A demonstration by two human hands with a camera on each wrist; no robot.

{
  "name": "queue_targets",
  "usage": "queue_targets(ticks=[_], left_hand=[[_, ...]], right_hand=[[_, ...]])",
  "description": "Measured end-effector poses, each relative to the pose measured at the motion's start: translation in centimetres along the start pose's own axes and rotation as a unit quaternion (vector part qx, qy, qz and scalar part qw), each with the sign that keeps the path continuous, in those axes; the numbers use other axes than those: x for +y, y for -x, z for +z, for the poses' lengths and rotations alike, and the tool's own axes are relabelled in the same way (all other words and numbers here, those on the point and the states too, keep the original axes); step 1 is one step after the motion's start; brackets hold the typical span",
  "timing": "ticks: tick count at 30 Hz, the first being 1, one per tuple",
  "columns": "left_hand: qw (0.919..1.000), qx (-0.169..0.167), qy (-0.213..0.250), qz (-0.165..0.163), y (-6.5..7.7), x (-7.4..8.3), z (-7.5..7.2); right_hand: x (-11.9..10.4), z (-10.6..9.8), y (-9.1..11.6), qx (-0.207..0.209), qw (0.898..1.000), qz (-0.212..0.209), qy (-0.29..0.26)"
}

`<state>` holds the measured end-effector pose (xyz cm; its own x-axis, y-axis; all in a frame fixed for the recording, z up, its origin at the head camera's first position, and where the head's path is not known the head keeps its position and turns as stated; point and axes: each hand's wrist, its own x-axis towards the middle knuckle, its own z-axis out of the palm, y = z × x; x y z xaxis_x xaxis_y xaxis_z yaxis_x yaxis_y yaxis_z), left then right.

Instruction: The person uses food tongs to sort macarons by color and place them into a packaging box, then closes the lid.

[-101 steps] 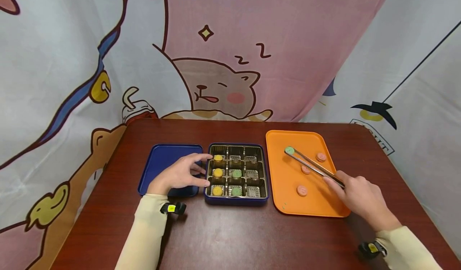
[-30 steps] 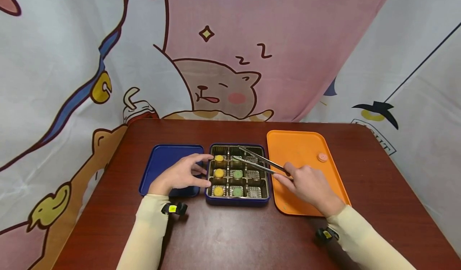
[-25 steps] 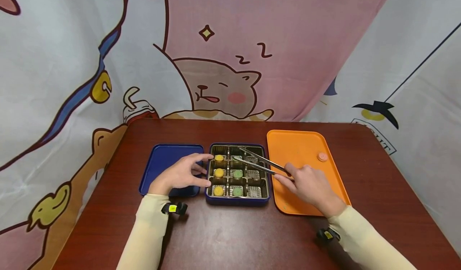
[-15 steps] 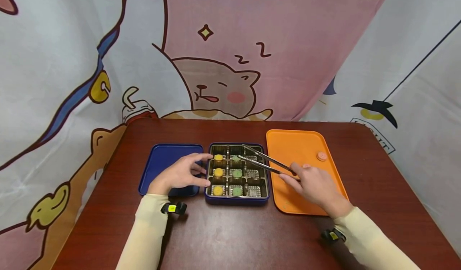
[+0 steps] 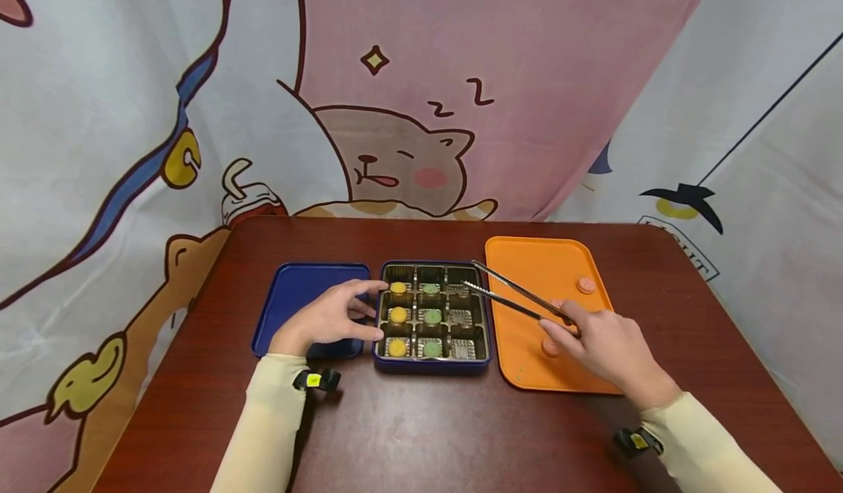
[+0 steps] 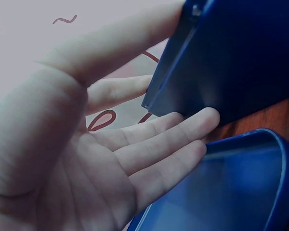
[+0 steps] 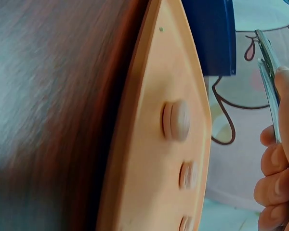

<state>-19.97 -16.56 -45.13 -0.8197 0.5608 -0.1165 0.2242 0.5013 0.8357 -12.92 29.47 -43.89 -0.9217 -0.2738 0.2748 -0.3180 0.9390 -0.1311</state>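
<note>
My right hand (image 5: pixel 609 347) grips metal tongs (image 5: pixel 520 299); their parted tips hang over the box's back right corner with nothing between them. A dark blue box (image 5: pixel 432 367) with a gold divided insert stands mid-table. Yellow round sandwich cookies (image 5: pixel 398 314) fill its left column, and green ones (image 5: pixel 431 317) the middle column, including the back middle cookie (image 5: pixel 431 288). The right column's compartments hold none. With thumb and index fingertip, my left hand (image 5: pixel 329 317) touches the box's left edge; in the left wrist view its other fingers stretch out loosely below the box wall (image 6: pixel 241 53).
An orange tray (image 5: pixel 527 376) right of the box carries pink sandwich cookies (image 5: pixel 585 284), some partly hidden by the right hand and tongs. Left of the box lies a shallow blue lid or tray (image 5: pixel 303 281), partly under the left hand. A patterned cloth (image 5: pixel 408 39) hangs behind the table.
The tongs carried a green cookie from the orange tray to the box's back middle compartment and let it go. They have since moved right, tips apart. The left hand stayed put.
</note>
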Motion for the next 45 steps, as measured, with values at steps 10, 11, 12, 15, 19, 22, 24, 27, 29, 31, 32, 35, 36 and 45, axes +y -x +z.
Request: queue_targets(ticks=[10,11,12,15,19,22,24,27,29,31,32,35,36,45], left_hand=[[1.0,0.002,0.004,-0.001,0.1,0.1,0.0],[1.0,0.002,0.003,0.0,0.1,0.0,0.0],[1.0,0.002,0.004,0.001,0.1,0.0,0.0],[1.0,0.002,0.005,0.002,0.1,0.0,0.0],[1.0,0.001,0.007,0.001,0.1,0.0,0.1],[1.0,-0.002,0.006,-0.001,0.1,0.0,0.1],[1.0,-0.003,0.006,-0.002,0.1,0.0,0.1],[1.0,-0.002,0.005,-0.001,0.1,0.0,0.1],[1.0,-0.002,0.006,0.0,0.1,0.0,0.1],[1.0,-0.001,0.006,0.001,0.1,-0.1,0.1],[1.0,-0.001,0.006,0.001,0.1,-0.1,0.1],[1.0,0.0,0.008,0.001,0.2,-0.1,0.1],[1.0,0.001,0.008,0.0,0.2,-0.1,0.1],[1.0,0.002,0.009,0.003,0.1,-0.3,0.1]], right_hand=[[2.5,-0.6,2.6,-0.02,0.999,0.041,0.016],[2.7,-0.6,2.9,-0.024,0.998,0.047,0.016],[2.8,-0.7,3.1,-0.028,0.998,0.053,0.016],[3.3,-0.7,3.8,-0.035,0.997,0.066,0.012],[3.9,-0.7,4.7,-0.039,0.996,0.074,0.013],[4.3,-0.7,5.3,-0.047,0.996,0.081,0.016],[4.5,-0.8,5.7,-0.056,0.995,0.086,0.016],[4.8,-0.9,6.3,-0.069,0.993,0.093,0.018],[5.0,-0.9,6.7,-0.073,0.992,0.098,0.019],[5.2,-0.9,7.0,-0.076,0.992,0.1,0.02],[5.3,-0.9,7.2,-0.076,0.992,0.1,0.019],[5.6,-0.8,7.9,-0.074,0.992,0.095,0.02],[5.7,-0.7,8.1,-0.073,0.993,0.093,0.021],[6.3,-0.7,9.6,-0.113,0.989,0.097,0.027]])
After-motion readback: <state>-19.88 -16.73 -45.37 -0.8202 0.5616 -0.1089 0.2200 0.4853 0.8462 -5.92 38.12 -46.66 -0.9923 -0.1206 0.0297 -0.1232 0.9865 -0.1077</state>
